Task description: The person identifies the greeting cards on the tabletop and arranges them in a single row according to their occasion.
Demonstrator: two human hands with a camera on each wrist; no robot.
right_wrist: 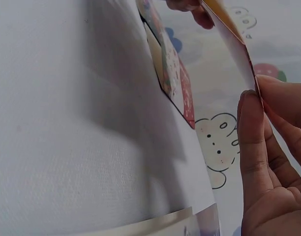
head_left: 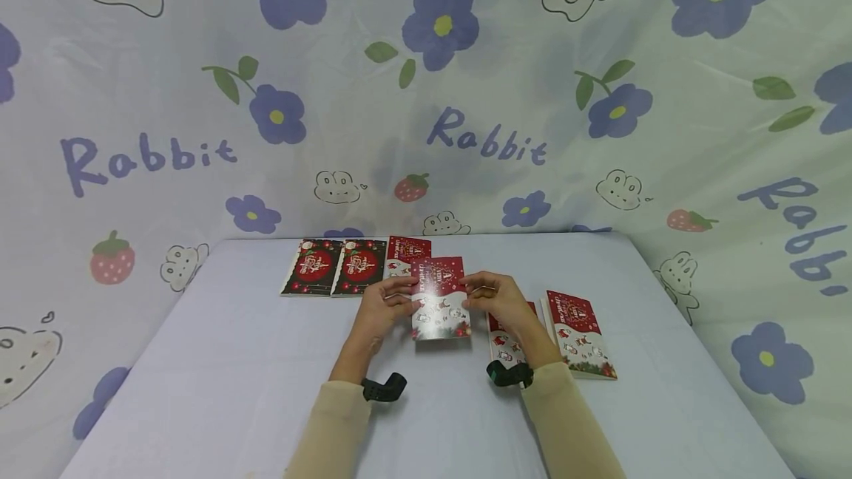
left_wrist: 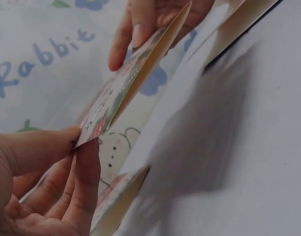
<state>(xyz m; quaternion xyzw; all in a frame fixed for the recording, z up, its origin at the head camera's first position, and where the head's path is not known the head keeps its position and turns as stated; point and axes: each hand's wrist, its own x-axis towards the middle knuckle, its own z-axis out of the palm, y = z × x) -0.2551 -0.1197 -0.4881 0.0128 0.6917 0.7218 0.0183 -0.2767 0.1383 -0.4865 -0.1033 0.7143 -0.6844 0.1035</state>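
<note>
A red and white Christmas card is held up above the table between both hands. My left hand pinches its left edge; in the left wrist view, thumb and fingers grip one corner. My right hand pinches the opposite edge, and the right wrist view shows the thumb and fingers on either side of it. The card is folded, its two leaves slightly parted along one side. Just behind it lies another red and white card, partly covered by the held one.
Two dark green and red cards lie side by side at the back left. On the right rest a red and white card and another card, partly hidden by the right arm. A patterned curtain rises behind the white table.
</note>
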